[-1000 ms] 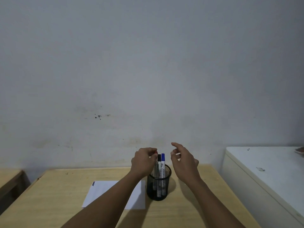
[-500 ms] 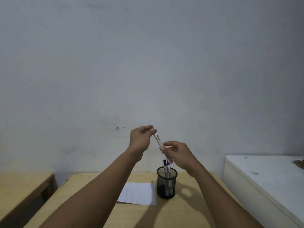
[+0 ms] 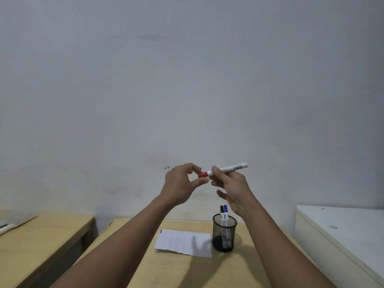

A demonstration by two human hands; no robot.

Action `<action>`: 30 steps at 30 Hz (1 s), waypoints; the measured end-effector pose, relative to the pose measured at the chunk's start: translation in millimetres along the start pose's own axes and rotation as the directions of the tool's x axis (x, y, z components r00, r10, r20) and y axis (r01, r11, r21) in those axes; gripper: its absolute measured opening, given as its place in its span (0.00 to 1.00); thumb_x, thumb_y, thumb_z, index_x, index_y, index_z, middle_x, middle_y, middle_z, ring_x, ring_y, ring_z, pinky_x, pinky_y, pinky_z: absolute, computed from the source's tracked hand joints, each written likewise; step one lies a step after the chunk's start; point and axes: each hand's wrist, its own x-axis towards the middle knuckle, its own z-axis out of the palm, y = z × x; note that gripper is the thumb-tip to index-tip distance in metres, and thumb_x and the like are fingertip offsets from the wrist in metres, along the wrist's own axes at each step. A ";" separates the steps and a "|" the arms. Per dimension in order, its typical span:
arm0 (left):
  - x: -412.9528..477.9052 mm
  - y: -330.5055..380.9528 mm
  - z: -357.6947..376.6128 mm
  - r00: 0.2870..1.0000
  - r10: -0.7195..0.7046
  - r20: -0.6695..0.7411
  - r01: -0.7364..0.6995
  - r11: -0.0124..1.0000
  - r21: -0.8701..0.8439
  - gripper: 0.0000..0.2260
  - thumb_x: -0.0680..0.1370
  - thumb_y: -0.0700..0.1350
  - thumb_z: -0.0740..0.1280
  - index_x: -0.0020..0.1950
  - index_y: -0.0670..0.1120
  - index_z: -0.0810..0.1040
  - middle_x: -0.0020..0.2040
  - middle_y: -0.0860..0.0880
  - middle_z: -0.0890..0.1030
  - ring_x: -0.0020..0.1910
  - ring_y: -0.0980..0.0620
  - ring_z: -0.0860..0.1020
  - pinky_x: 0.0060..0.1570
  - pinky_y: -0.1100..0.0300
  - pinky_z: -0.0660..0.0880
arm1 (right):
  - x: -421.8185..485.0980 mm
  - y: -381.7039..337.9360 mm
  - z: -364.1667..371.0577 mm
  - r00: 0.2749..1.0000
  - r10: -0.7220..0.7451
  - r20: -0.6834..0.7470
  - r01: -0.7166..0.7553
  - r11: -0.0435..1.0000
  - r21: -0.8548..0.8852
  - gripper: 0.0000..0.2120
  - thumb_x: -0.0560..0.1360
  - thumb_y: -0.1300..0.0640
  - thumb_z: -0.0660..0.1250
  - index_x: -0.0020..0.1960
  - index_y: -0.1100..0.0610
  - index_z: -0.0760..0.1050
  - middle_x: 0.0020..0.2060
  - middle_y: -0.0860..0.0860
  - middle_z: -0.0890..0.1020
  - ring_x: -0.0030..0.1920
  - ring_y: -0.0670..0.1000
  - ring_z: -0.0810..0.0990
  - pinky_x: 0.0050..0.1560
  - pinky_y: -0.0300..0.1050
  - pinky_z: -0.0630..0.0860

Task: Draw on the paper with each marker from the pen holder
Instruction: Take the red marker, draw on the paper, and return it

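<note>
My right hand [image 3: 229, 183] holds a white marker with a red cap [image 3: 224, 169] almost level in the air, red cap pointing left. My left hand [image 3: 182, 183] pinches around the red cap with thumb and forefinger. Below them a black mesh pen holder [image 3: 224, 235] stands on the wooden table [image 3: 187, 271] and holds a black-capped marker [image 3: 222, 213] and a blue-capped marker [image 3: 225, 212]. A white sheet of paper [image 3: 184, 243] lies flat just left of the holder.
A second wooden table [image 3: 41, 235] stands to the left across a narrow gap. A white cabinet top [image 3: 342, 229] sits to the right. A bare grey wall fills the background.
The red-capped marker has come out of the holder and risen. It turned from steep to nearly level, my right hand now grips its barrel, and my left fingers are at the cap.
</note>
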 end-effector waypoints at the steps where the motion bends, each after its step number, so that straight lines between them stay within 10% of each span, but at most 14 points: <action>1: -1.3 -2.1 -3.1 0.999 0.049 -0.005 -0.048 0.990 0.135 0.11 0.71 0.60 0.73 0.49 0.56 0.81 0.53 0.58 0.83 0.56 0.55 0.78 0.65 0.42 0.67 | -0.2 1.8 2.7 1.000 -0.007 0.002 0.007 1.000 -0.011 0.11 0.76 0.49 0.74 0.50 0.57 0.85 0.40 0.48 0.87 0.43 0.48 0.81 0.48 0.49 0.73; 8: -11.1 -17.9 -11.2 0.958 0.229 0.171 -0.286 0.762 0.582 0.12 0.81 0.57 0.61 0.51 0.53 0.82 0.48 0.57 0.83 0.59 0.57 0.74 0.68 0.30 0.33 | 2.5 18.0 14.9 0.998 -0.029 0.062 0.033 0.997 -0.074 0.04 0.77 0.55 0.73 0.48 0.56 0.84 0.39 0.48 0.87 0.43 0.48 0.83 0.46 0.44 0.70; 13: -14.0 -43.9 -20.3 0.954 -0.014 0.298 -0.115 0.905 0.410 0.13 0.80 0.59 0.60 0.54 0.57 0.83 0.48 0.53 0.85 0.55 0.52 0.77 0.71 0.33 0.37 | 11.6 45.9 21.6 0.984 0.024 0.177 0.001 0.991 -0.137 0.04 0.79 0.55 0.71 0.49 0.55 0.83 0.41 0.46 0.87 0.47 0.48 0.82 0.49 0.46 0.71; 21: -26.8 -131.6 -35.0 0.750 -0.287 0.596 0.312 0.948 0.064 0.17 0.78 0.63 0.62 0.50 0.55 0.86 0.50 0.52 0.86 0.53 0.57 0.81 0.62 0.52 0.74 | 38.3 108.2 53.6 0.938 0.188 0.293 -0.137 0.973 -0.186 0.10 0.80 0.53 0.69 0.57 0.57 0.81 0.47 0.48 0.85 0.47 0.48 0.82 0.53 0.49 0.71; 24: -42.2 -174.0 -22.3 0.803 -0.366 0.470 0.344 0.929 0.136 0.17 0.74 0.67 0.62 0.44 0.59 0.85 0.43 0.53 0.84 0.46 0.53 0.79 0.63 0.43 0.73 | 50.5 136.7 68.3 0.967 0.165 0.193 -0.130 0.975 -0.180 0.10 0.79 0.52 0.71 0.55 0.58 0.83 0.44 0.50 0.86 0.42 0.48 0.81 0.46 0.45 0.73; 30: -76.8 -221.2 16.8 0.881 -0.274 0.386 0.097 0.903 0.419 0.13 0.79 0.61 0.60 0.55 0.60 0.81 0.63 0.62 0.78 0.66 0.56 0.69 0.69 0.28 0.47 | 73.4 201.4 88.3 0.997 0.051 0.059 -0.032 0.956 -0.292 0.12 0.72 0.54 0.79 0.41 0.64 0.84 0.31 0.55 0.84 0.30 0.48 0.78 0.32 0.38 0.75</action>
